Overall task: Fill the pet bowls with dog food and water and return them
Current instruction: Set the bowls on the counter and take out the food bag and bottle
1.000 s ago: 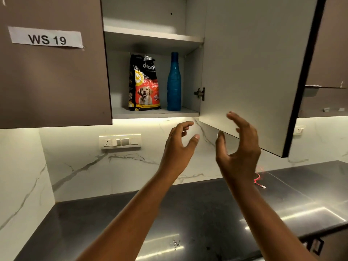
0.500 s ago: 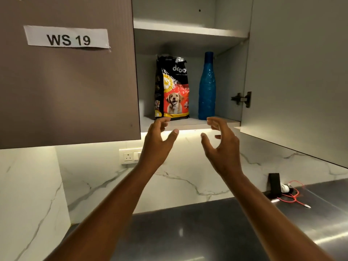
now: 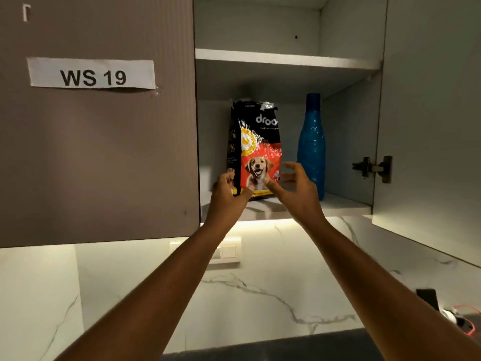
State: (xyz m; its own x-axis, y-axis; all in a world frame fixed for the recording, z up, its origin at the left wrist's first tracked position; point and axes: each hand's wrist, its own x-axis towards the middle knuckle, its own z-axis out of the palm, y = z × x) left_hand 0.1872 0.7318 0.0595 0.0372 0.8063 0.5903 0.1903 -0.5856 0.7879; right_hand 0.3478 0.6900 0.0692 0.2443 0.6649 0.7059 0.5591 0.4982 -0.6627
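A black and red dog food bag [image 3: 256,149] with a puppy picture stands upright on the lower shelf [image 3: 341,204] of the open wall cupboard. To its right stands a tall blue bottle [image 3: 312,147]. My left hand [image 3: 226,196] is at the bag's lower left corner, thumb on its front and fingers around its left edge. My right hand [image 3: 296,191] is at the lower right corner, thumb touching the front, fingers spread beside the right edge. No pet bowls are in view.
The cupboard door [image 3: 429,113] hangs open on the right, its hinge [image 3: 372,168] showing. A closed door labelled WS 19 [image 3: 91,76] is on the left. Below are a marble backsplash, a switch plate [image 3: 229,251], a dark counter and a red cable [image 3: 466,321] at far right.
Both hands have risen from below the shelf to the foot of the dog food bag and now touch it. My view has moved closer to the cupboard.
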